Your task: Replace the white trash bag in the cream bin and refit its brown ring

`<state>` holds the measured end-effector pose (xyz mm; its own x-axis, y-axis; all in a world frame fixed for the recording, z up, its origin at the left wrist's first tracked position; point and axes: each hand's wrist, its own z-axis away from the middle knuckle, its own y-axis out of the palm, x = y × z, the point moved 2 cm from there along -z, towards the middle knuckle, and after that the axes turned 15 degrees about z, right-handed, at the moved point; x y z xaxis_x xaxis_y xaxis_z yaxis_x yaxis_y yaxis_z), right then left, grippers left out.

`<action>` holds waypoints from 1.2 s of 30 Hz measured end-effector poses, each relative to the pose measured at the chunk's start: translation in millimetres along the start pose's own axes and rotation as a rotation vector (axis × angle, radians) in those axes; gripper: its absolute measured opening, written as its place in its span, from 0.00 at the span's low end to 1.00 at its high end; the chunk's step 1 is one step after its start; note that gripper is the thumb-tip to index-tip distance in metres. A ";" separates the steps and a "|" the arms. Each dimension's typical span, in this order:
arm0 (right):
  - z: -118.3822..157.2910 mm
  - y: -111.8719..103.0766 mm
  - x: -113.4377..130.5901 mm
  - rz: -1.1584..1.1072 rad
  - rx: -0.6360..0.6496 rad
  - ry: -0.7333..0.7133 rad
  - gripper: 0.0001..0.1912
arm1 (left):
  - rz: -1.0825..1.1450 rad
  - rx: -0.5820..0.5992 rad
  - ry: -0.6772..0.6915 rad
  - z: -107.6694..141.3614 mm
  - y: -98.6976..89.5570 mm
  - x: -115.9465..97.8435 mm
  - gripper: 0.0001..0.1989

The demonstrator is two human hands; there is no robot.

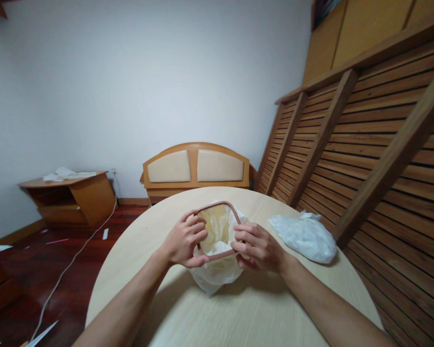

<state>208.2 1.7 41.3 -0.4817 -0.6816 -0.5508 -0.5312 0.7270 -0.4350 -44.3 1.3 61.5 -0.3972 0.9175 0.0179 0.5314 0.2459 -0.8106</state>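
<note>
A brown rounded-square rim point(217, 206) lies around the mouth of a bin lined with a thin white plastic bag point(215, 280). The bag hangs down outside below the rim, and yellowish inner walls show through the opening. My left hand point(188, 239) grips the rim's left side, fingers curled over it and thumb at the lower left corner. On the right side, my right hand point(259, 246) has its fingers closed on the rim too. The bin's base is hidden by the bag and rim.
A tied white plastic bag point(305, 236) rests at the right on the round pale table point(137, 241). Slatted wooden panels point(347, 159) lean along the right. Behind the table stands a headboard point(194, 164); a low cabinet point(72, 197) and a white cable point(75, 258) are at the left.
</note>
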 end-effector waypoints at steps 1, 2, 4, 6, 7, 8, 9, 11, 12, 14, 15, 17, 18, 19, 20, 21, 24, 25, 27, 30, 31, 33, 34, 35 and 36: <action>-0.4 0.0 0.3 -0.003 -0.001 -0.001 0.12 | 0.003 0.003 0.001 0.2 0.8 -0.4 0.23; -0.8 0.3 0.4 -0.006 0.003 0.005 0.12 | 0.011 -0.002 -0.003 0.6 1.9 -0.5 0.23; -0.6 2.1 -0.7 -0.016 0.009 0.048 0.14 | 0.040 -0.052 -0.036 1.7 4.8 1.1 0.22; 1.6 5.7 -3.6 -0.036 0.017 0.139 0.16 | 0.078 -0.140 -0.103 3.6 9.2 4.5 0.24; 3.5 8.1 -5.6 -0.047 0.023 0.193 0.17 | 0.094 -0.180 -0.140 4.7 12.2 6.4 0.26; 5.9 10.9 -7.6 -0.059 0.031 0.246 0.17 | 0.110 -0.212 -0.173 6.0 16.0 8.2 0.29; 8.5 13.7 -9.8 -0.071 0.037 0.297 0.17 | 0.128 -0.231 -0.205 7.2 20.5 9.8 0.32; 13.6 19.3 -14.4 -0.084 0.051 0.398 0.17 | 0.170 -0.241 -0.271 9.4 31.7 12.6 0.37; 15.8 21.8 -16.6 -0.087 0.054 0.440 0.17 | 0.191 -0.238 -0.304 10.5 38.0 13.8 0.39; 19.0 25.9 -20.3 -0.089 0.074 0.497 0.18 | 0.221 -0.213 -0.341 12.1 51.0 15.3 0.43; 20.1 27.6 -21.8 -0.087 0.091 0.509 0.20 | 0.225 -0.203 -0.359 12.7 57.1 16.0 0.45; 21.4 29.9 -23.5 -0.074 0.134 0.513 0.25 | 0.222 -0.200 -0.409 13.7 66.8 17.7 0.45; 21.8 30.4 -23.7 -0.059 0.153 0.514 0.27 | 0.220 -0.206 -0.438 14.2 70.4 18.7 0.45; 21.9 30.3 -23.3 -0.036 0.168 0.512 0.28 | 0.220 -0.211 -0.461 14.6 73.3 19.5 0.44; 21.5 29.9 -22.1 -0.008 0.181 0.502 0.29 | 0.224 -0.212 -0.476 15.0 75.7 20.2 0.43; 20.7 29.2 -20.1 0.020 0.193 0.483 0.30 | 0.228 -0.214 -0.486 15.4 77.8 20.7 0.43; 15.2 26.7 -10.8 0.079 0.228 0.424 0.30 | 0.231 -0.232 -0.522 18.1 83.8 22.0 0.45; 12.7 26.1 -7.6 0.087 0.237 0.423 0.31 | 0.232 -0.241 -0.533 19.2 86.0 22.4 0.46; 7.8 26.0 -2.7 0.102 0.249 0.455 0.31 | 0.240 -0.244 -0.545 21.3 90.7 23.4 0.47; 2.7 29.3 -1.4 0.138 0.271 0.515 0.30 | 0.271 -0.238 -0.567 23.9 97.7 26.3 0.44; 1.8 31.2 -3.0 0.151 0.276 0.530 0.29 | 0.278 -0.241 -0.585 24.8 100.0 27.6 0.42; 1.0 36.2 -8.6 0.173 0.278 0.554 0.26 | 0.280 -0.253 -0.634 27.0 105.2 30.1 0.40; 0.9 39.4 -12.5 0.182 0.276 0.565 0.25 | 0.274 -0.259 -0.663 28.3 108.3 31.2 0.39; 1.0 42.9 -16.7 0.189 0.273 0.574 0.25 | 0.265 -0.266 -0.695 30.0 111.8 32.3 0.38; 1.1 46.9 -21.4 0.195 0.270 0.583 0.24 | 0.255 -0.272 -0.728 31.9 115.5 33.5 0.37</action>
<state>194.4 50.4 31.8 -0.8890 -0.4139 -0.1959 -0.2395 0.7849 -0.5715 -20.1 50.4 -50.2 -0.5767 0.5454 -0.6082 0.7966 0.2103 -0.5668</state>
